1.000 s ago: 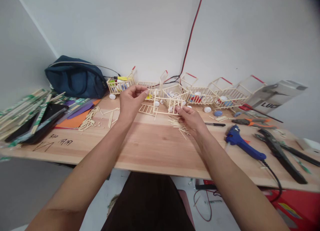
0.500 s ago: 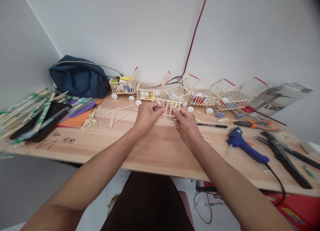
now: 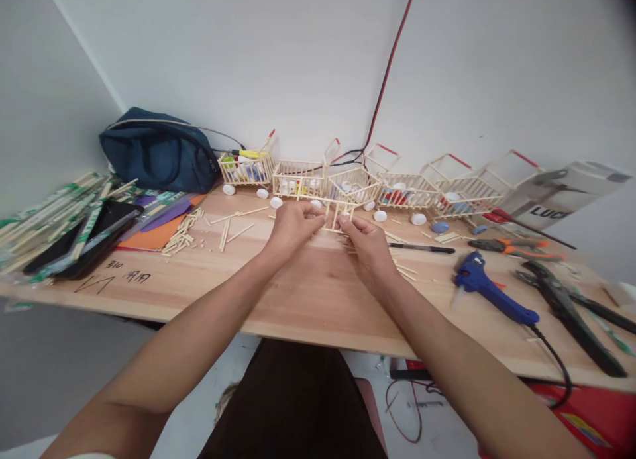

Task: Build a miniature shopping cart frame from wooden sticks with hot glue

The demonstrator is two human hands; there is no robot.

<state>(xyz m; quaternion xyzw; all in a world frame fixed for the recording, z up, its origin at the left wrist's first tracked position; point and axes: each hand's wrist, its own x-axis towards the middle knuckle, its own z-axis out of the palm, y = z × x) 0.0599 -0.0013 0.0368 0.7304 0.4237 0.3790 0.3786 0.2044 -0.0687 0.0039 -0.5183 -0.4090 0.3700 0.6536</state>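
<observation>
A small frame of thin wooden sticks (image 3: 334, 216) is held up between both hands, above the wooden table. My left hand (image 3: 294, 228) pinches its left side with thumb and forefinger. On its right side, my right hand (image 3: 365, 239) grips a stick between thumb and fingertips. The fingers cover part of the frame, so its full outline is hidden. Just behind it stand several miniature shopping carts built of sticks, among them one cart (image 3: 352, 186) with small items inside. Cut sticks (image 3: 406, 271) lie beside my right hand.
On the right lie a blue glue gun (image 3: 494, 290), orange-handled pliers (image 3: 519, 247), a black cutting tool (image 3: 571, 320) and a black pen (image 3: 422, 248). Stick bundles (image 3: 54, 214), a blue bag (image 3: 159, 151) and a cut-stick pile (image 3: 183, 234) occupy the left. A red-black cable (image 3: 390, 68) runs down the wall.
The stick frame has shifted slightly and tilted between the fingers. Both hands keep their pinch in nearly the same place. The view has moved a little.
</observation>
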